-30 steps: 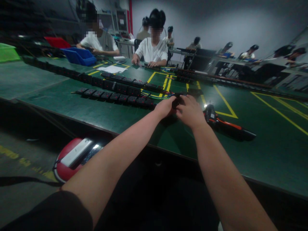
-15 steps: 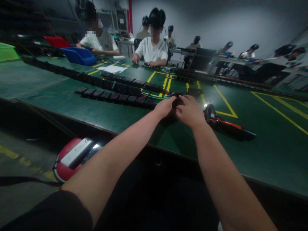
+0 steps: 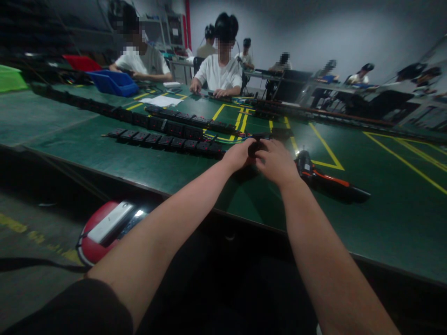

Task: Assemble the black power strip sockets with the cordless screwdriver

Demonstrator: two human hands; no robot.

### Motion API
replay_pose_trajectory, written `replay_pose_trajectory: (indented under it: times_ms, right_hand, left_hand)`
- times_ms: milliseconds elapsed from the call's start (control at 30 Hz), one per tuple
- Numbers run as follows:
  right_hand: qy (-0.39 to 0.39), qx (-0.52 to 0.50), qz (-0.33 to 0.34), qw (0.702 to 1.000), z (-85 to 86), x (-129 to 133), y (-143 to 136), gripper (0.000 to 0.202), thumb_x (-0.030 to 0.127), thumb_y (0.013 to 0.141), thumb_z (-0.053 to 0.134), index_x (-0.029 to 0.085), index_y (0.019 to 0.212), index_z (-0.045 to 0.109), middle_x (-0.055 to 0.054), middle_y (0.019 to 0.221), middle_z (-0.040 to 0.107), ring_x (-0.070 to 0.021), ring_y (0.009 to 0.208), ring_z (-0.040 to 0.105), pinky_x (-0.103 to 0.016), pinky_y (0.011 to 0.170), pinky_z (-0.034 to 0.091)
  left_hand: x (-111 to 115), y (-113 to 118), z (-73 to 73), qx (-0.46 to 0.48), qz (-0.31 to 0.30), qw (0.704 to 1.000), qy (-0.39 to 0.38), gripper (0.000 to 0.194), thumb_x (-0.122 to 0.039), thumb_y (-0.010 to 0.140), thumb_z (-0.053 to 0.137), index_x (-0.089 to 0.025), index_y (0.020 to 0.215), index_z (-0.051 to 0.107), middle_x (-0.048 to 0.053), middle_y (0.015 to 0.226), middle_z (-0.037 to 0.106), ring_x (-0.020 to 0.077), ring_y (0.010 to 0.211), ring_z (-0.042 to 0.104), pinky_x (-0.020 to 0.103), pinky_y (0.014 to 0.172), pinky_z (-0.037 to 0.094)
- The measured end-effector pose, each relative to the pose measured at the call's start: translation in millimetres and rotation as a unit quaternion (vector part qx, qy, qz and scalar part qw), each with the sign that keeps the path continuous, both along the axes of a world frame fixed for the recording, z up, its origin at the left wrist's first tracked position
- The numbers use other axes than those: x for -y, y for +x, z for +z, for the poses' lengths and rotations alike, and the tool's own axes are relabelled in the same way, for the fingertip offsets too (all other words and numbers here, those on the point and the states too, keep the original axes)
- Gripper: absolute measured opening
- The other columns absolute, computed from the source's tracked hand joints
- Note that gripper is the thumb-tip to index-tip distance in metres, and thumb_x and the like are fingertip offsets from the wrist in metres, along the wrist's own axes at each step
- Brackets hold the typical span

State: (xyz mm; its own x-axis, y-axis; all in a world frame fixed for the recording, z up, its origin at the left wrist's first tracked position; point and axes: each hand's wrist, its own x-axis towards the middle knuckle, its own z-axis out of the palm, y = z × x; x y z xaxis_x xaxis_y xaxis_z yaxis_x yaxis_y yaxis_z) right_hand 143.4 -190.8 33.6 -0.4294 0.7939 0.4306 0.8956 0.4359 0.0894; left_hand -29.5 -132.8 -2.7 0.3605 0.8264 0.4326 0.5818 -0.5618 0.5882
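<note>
My left hand [image 3: 240, 156] and my right hand [image 3: 277, 160] meet over the green table, with fingers curled round a small black part [image 3: 255, 148]. Fingers and shadow hide most of this part, so its kind is unclear. To its left lies a row of black socket blocks [image 3: 167, 142] with red marks; whether the part joins this row cannot be made out. Coloured wires [image 3: 223, 138] run just behind my left hand. Close to the right of my right hand, a black and orange power screwdriver [image 3: 331, 184] lies on the table, with a bright light at its near end.
More rows of black blocks [image 3: 129, 114] stretch across the table [image 3: 139, 170]. A blue bin [image 3: 113, 83], a red bin [image 3: 82, 63] and white paper [image 3: 161, 100] lie farther back. A person [image 3: 221, 70] sits opposite. Below the left edge, a phone [image 3: 111, 222] rests on a red stool [image 3: 92, 235].
Both hands keep their hold on the black part, with only a slight shift of the fingers. The whole view has moved a little; nothing else visibly differs.
</note>
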Motion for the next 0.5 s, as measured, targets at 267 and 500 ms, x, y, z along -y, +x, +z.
replay_pose_trajectory:
  times_ms: [267,500]
  right_hand:
    - [0.005,-0.011,0.010,1.000,-1.6,-1.3,3.3,0.031,0.028,0.094,0.059,0.023,0.115,0.081,-0.012,0.156,0.054,-0.0391,0.145,0.045,-0.063,0.109,0.048]
    - [0.028,-0.069,0.044,0.996,-2.5,-6.4,5.8,0.029,0.023,0.093,0.057,0.021,0.107,0.081,-0.013,0.150,0.060,-0.0354,0.140,0.051,-0.058,0.114,0.046]
  left_hand:
    - [-5.4,1.3,-6.1,0.019,-0.003,1.000,0.008,0.060,-0.032,0.081,0.076,-0.026,0.137,0.056,0.008,0.121,0.077,0.0312,0.112,0.073,0.043,0.096,0.057]
    - [-7.0,2.2,-6.8,0.015,0.001,1.000,0.004,0.061,-0.036,0.080,0.079,-0.026,0.136,0.058,0.006,0.116,0.078,0.0316,0.111,0.073,0.042,0.096,0.057]
